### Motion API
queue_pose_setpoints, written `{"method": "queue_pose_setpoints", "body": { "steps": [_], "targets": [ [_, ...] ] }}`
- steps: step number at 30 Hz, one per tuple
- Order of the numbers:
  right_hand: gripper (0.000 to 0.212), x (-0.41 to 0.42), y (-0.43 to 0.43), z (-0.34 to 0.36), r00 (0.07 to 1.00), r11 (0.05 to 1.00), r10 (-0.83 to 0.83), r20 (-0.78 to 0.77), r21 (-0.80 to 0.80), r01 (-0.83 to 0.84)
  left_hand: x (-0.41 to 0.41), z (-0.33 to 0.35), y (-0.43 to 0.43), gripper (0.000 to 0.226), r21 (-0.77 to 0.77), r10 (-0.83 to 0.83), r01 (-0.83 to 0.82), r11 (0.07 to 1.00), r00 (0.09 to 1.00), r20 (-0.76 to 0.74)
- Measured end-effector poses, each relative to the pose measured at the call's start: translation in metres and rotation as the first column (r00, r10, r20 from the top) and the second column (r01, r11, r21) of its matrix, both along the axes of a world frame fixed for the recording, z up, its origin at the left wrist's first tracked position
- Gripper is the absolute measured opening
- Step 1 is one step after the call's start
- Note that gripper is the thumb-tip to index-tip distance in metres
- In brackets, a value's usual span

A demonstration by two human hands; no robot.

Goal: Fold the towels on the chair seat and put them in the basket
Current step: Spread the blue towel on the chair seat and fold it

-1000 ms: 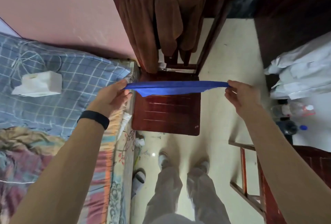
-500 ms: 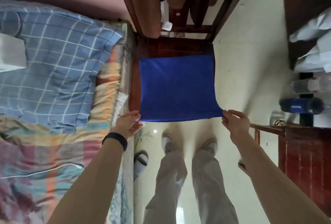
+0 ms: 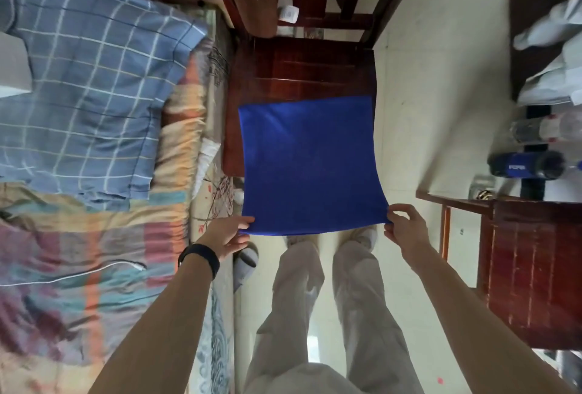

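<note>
The bed (image 3: 94, 78) lies at the left. The left hand (image 3: 228, 236) pinches the near left corner of the blue towel (image 3: 310, 163). The towel is spread flat: its far part covers the front of the chair seat (image 3: 302, 72), and its near part extends past the seat's front edge. The right hand (image 3: 404, 229) pinches the near right corner with curled fingers.
</note>
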State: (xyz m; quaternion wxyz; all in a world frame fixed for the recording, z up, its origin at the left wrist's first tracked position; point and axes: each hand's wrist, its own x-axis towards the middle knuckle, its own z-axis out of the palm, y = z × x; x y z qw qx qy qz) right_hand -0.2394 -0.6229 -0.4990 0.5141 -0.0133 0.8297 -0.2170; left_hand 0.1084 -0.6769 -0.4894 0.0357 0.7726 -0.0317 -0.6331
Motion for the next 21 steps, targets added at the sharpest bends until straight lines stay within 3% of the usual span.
{"method": "queue_pose_setpoints", "body": {
  "steps": [3, 5, 8, 10, 14, 18, 21],
  "targets": [
    [0.018, -0.004, -0.002, 0.009, 0.998, 0.999, -0.047, 0.037, -0.025, 0.048, 0.006, 0.006, 0.003, 0.021, -0.104, -0.048, 0.045, 0.994, 0.999, -0.025],
    [0.024, -0.008, -0.007, 0.014, 0.995, 0.996, -0.074, 0.070, -0.044, 0.078, 0.015, 0.010, 0.003, 0.039, -0.211, -0.221, 0.200, 0.957, 0.972, -0.081],
    [0.033, -0.015, -0.022, 0.017, 0.992, 0.985, 0.124, 0.016, -0.124, -0.121, 0.026, 0.013, -0.007, 0.048, -0.385, -0.569, 0.554, 0.739, 0.818, 0.085],
    [0.027, -0.019, -0.037, 0.015, 0.965, 0.951, 0.243, -0.094, -0.173, -0.256, 0.031, 0.011, -0.022, 0.033, -0.432, -0.632, 0.674, 0.599, 0.729, 0.261],
    [0.014, -0.028, -0.075, 0.003, 0.943, 0.926, 0.253, -0.215, -0.230, -0.301, 0.028, 0.004, -0.063, 0.004, -0.481, -0.541, 0.633, 0.607, 0.772, 0.333],
    [0.007, -0.025, -0.122, -0.011, 0.933, 0.906, 0.270, -0.236, -0.265, -0.329, 0.016, -0.013, -0.102, 0.024, -0.546, -0.352, 0.474, 0.691, 0.880, 0.319],
    [0.012, -0.022, -0.159, -0.030, 0.913, 0.879, 0.299, -0.276, -0.292, -0.376, 0.011, -0.036, -0.127, 0.039, -0.569, -0.226, 0.318, 0.758, 0.947, 0.229]
  ]
}}
